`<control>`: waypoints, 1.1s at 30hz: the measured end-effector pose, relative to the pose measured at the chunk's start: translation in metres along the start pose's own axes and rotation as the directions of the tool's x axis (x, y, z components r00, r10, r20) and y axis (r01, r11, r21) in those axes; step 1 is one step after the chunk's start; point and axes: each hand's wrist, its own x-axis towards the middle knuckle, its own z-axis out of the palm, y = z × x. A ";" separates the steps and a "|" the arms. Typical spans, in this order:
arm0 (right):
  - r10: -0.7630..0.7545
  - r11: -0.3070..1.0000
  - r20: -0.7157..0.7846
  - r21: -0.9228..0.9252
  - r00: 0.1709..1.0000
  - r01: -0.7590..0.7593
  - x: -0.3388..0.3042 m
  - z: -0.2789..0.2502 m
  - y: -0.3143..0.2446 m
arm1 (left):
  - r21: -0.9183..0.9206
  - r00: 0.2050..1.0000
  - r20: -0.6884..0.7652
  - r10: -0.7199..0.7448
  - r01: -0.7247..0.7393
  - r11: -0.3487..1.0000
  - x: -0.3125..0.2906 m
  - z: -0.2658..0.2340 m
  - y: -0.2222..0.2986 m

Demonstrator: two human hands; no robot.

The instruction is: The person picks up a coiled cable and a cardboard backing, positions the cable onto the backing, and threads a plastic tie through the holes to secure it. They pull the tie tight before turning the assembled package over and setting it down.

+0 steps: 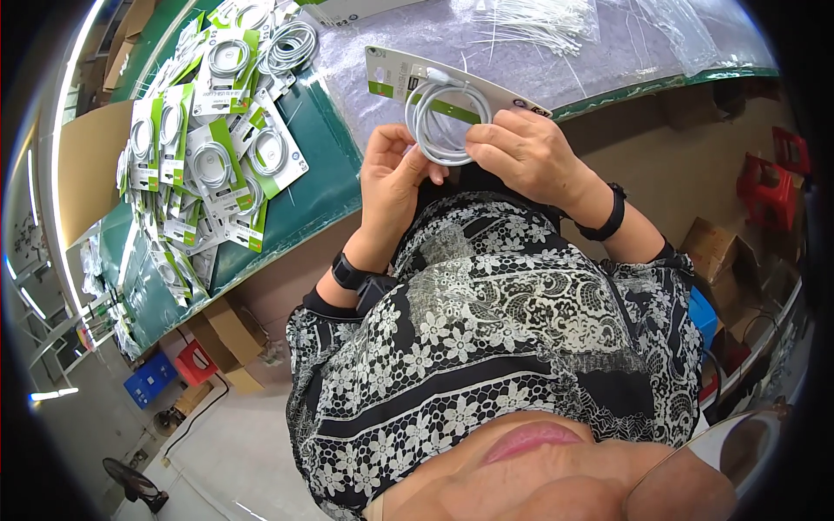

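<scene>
In front of my body, a coiled white cable (417, 120) lies against a white and green backing card (388, 71). The card is tilted, its upper left corner pointing away from me. My left hand (393, 169) is closed on the lower left of the coil, thumb and fingers pinching it. On the coil's right side, my right hand (526, 158) is closed with fingertips on the cable and close to the card's lower edge. A thin white tie end sticks up near the top of the coil. My fingers hide part of the card and coil.
Left on the green table (300, 195) lies a heap of carded cables (213, 165), with loose coils (289, 45) behind it. White cable ties (543, 28) and clear plastic bags (669, 35) lie at the back. Red stools (764, 182) and a cardboard box (717, 256) stand at right.
</scene>
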 end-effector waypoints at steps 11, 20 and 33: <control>0.044 0.998 0.003 -0.041 0.999 -0.043 0.000 0.012 -0.005 | 0.366 0.987 0.025 0.159 -0.157 0.917 0.000 -0.007 -0.004; 0.042 0.999 -0.056 -0.013 0.998 -0.043 0.000 0.014 -0.004 | 0.038 0.986 0.166 -0.006 -0.001 0.999 0.000 -0.014 -0.001; -0.055 0.995 -0.009 0.087 0.998 0.055 -0.002 0.004 0.005 | -0.220 0.884 0.412 -0.221 0.332 0.917 0.003 -0.030 0.020</control>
